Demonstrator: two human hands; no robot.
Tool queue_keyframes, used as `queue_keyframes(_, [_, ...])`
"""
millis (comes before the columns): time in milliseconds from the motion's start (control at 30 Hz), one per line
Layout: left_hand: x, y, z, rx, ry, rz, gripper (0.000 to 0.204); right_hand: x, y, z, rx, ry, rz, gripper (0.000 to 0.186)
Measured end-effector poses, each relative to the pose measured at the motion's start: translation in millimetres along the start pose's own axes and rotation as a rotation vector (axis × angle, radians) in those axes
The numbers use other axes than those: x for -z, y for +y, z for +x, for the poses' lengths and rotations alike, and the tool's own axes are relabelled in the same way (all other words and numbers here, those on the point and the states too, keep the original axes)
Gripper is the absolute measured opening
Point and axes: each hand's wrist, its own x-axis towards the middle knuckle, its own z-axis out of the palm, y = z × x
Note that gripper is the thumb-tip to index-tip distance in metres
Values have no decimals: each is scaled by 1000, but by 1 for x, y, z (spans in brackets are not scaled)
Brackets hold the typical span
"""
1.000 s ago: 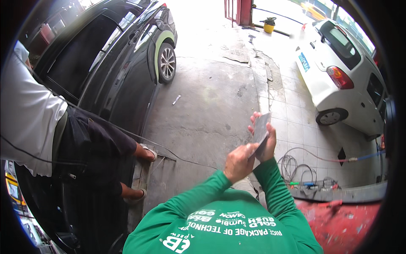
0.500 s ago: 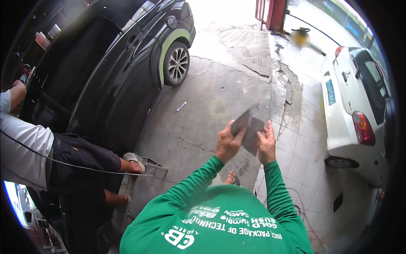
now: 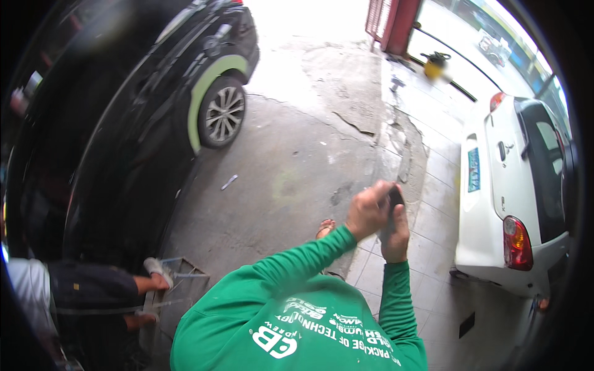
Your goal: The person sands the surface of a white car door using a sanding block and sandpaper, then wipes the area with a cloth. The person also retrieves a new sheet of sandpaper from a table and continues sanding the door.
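- Hands just closed up: the left hand (image 3: 366, 213) and right hand (image 3: 395, 240) were spread, now they overlap, left of the white car (image 3: 489, 204).
- Dark plate (image 3: 396, 196) is between them, both sets of fingers curled onto it; left hand blocks part of my view.
- Black car (image 3: 142, 136) and a co-worker's legs (image 3: 93, 287): well left of the white car.
- Yellow tub (image 3: 434, 68): beyond the white car, contents hidden.
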Motion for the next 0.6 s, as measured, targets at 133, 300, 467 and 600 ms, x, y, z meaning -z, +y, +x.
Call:
queue_keyframes(133, [-52, -102, 100, 552, -100, -628, 26, 63, 0, 36, 113, -159, -949, 38])
queue_keyframes(300, [-72, -173, 206, 725, -110, -775, 26, 142, -31, 116, -405, 373, 5, 26])
queue_keyframes(467, [-148, -188, 287, 1078, -197, -1093, 52, 127, -88, 197, -372, 389, 441, 32])
queue_keyframes(600, [-238, -179, 338, 1066, -424, -1157, 70, 156, -73, 276, -398, 478, 574, 25])
